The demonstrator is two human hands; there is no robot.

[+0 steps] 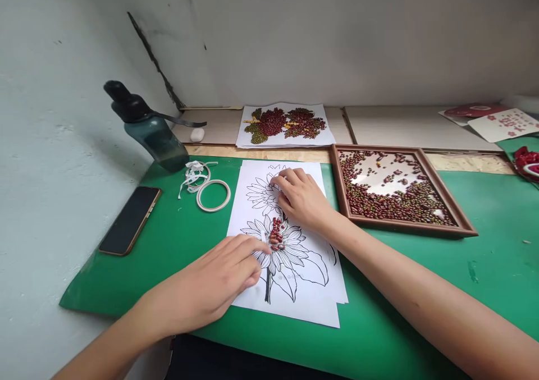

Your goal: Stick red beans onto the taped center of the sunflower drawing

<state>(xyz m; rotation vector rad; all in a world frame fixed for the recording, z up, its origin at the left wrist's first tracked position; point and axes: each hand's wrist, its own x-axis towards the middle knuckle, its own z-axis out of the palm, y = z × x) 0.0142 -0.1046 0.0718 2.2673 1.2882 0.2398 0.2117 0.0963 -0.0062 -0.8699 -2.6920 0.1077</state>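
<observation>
A white sheet (256, 290) with a black line drawing of two sunflowers lies on the table. Small red beans (276, 233) form a patch in the middle of the lower flower. My left hand (221, 270) reaches in from the left, its index finger stretched out to the patch's lower edge and the other fingers bent; nothing shows in its grip. Over the right part of the upper flower, my right hand (302, 197) rests on the sheet with bent fingers and the thumb apart. No held thing is visible there, though the fingertips' undersides are hidden.
Right of the sheet stands a brown framed tray (467, 225) of mixed beans. Behind lies a finished bean picture (284, 124). To the left are tape rings (229, 196), a phone (129, 221) and a dark bottle (155, 138). Cards (503, 123) lie at the far right.
</observation>
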